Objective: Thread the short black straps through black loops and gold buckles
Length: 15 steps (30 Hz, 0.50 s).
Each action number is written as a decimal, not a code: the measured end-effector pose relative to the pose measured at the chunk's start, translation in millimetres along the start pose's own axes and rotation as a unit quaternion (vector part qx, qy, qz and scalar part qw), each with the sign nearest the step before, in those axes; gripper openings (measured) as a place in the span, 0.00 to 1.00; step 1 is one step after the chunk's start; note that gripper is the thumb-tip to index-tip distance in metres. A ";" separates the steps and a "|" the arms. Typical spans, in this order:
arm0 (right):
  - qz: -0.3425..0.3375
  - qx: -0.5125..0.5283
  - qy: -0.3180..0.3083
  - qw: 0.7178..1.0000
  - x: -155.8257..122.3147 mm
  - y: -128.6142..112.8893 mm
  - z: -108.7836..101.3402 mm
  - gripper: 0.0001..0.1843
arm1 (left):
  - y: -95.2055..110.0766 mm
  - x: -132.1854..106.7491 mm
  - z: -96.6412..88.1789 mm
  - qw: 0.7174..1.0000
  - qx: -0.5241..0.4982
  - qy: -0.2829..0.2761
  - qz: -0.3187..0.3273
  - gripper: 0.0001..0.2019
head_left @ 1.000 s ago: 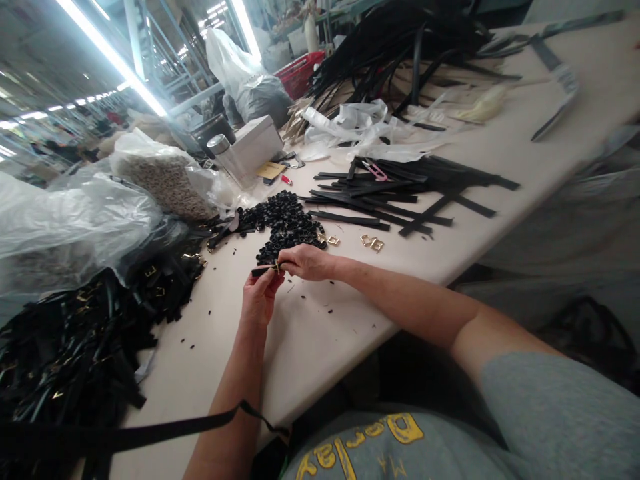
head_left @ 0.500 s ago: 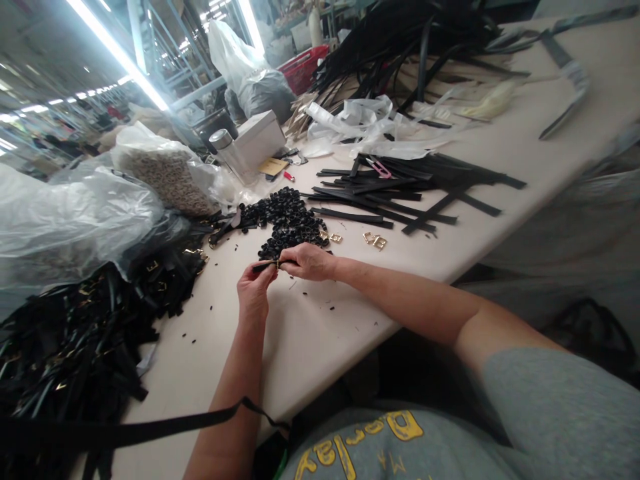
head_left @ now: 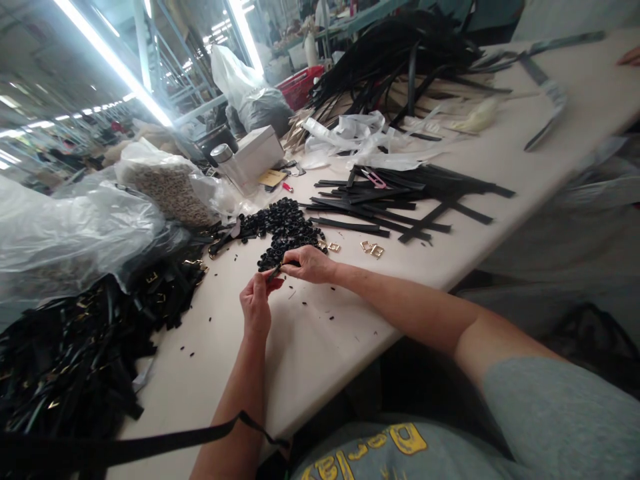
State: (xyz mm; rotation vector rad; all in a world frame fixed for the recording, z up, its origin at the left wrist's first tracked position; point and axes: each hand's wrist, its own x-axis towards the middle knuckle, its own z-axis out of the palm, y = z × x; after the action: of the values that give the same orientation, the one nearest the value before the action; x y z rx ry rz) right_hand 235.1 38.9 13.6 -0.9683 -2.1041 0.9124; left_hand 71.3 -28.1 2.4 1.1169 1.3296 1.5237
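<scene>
Just in front of the heap of small black loops, my two hands meet over a short black strap. My left hand pinches one end of it between thumb and fingers. At the other end my right hand is closed, its fingers curled round the strap. A small gold glint shows between the hands, too small to make out clearly. Gold buckles lie on the table to the right of my right hand, with another gold buckle closer to it.
Black strips lie at right, a pink thread snipper on them. At left is a pile of black straps with gold buckles beside plastic bags. A white box stands behind. Another person's hand shows far right.
The strap between my hands has tilted, and my left hand has turned and dropped slightly. The view has shifted a little, and another person's hand has appeared at the far right edge.
</scene>
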 end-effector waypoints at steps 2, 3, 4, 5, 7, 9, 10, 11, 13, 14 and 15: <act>-0.010 0.002 -0.012 1.000 -0.6 -0.7 -0.6 0.11 | 1.1 2.2 -0.4 0.999 -0.016 -0.010 -0.031 0.18; -0.016 0.005 -0.023 1.000 -0.9 -1.3 -1.0 0.11 | 1.7 3.4 -0.4 0.999 -0.021 -0.018 -0.044 0.17; -0.022 0.010 -0.037 0.999 -1.3 -1.8 -1.6 0.11 | 2.2 4.4 -0.3 0.998 -0.026 -0.028 -0.057 0.18; -0.028 0.017 -0.053 0.998 -1.6 -2.2 -2.4 0.11 | 2.6 5.1 -0.3 0.996 -0.033 -0.038 -0.067 0.20; -0.038 0.039 -0.086 0.995 -1.8 -2.5 -4.5 0.10 | 2.7 5.7 -0.6 0.993 -0.042 -0.070 -0.091 0.23; -0.043 0.058 -0.111 0.991 -1.8 -2.0 -6.7 0.09 | 2.4 5.6 -1.3 0.988 -0.036 -0.102 -0.110 0.24; -0.045 0.061 -0.120 0.990 -1.7 -1.6 -7.7 0.09 | 2.4 5.5 -1.7 0.987 -0.031 -0.112 -0.112 0.23; -0.045 0.059 -0.127 0.989 -1.7 -1.3 -8.7 0.09 | 2.6 5.6 -2.0 0.987 -0.027 -0.117 -0.110 0.22; -0.043 0.053 -0.139 0.988 -1.7 -0.8 -10.4 0.08 | 3.6 6.0 -2.5 0.989 -0.024 -0.111 -0.096 0.21; -0.040 0.053 -0.144 0.987 -1.7 -0.7 -11.2 0.08 | 4.4 6.3 -2.6 0.990 -0.024 -0.106 -0.087 0.20; -0.039 0.055 -0.148 0.987 -1.8 -0.7 -11.9 0.08 | 5.2 6.6 -2.7 0.991 -0.023 -0.102 -0.080 0.20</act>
State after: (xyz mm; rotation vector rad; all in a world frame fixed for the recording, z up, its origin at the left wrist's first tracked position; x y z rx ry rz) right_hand 245.0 40.9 20.2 -0.7238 -2.2898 1.1770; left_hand 66.7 -23.2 8.1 1.0775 1.2084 1.2819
